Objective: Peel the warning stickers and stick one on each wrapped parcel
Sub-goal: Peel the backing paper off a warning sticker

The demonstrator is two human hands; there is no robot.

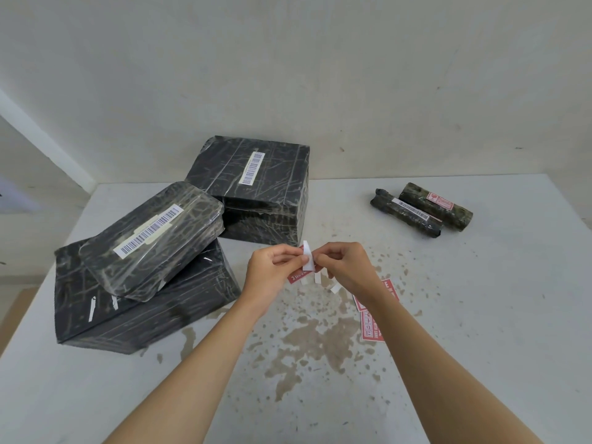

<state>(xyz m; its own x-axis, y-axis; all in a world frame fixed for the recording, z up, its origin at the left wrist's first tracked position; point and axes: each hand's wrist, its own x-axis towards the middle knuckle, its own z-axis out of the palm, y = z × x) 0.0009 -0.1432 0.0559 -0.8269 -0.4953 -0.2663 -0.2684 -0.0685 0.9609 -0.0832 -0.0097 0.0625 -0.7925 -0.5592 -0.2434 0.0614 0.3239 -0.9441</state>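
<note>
Left grip (270,272): closed, thumb and forefinger, on sticker (308,260).
Right grip (347,267): pinched on same sticker's other edge.
Sticker: held above worktop (480,299).

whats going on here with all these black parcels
A person is peeling a warning sticker: left hand and right hand pinch it above the table, white backing sticking up. Spare stickers lie by the right wrist. One wrapped roll on the right already carries a red sticker; the other roll and the three black parcels on the left show none.
</note>
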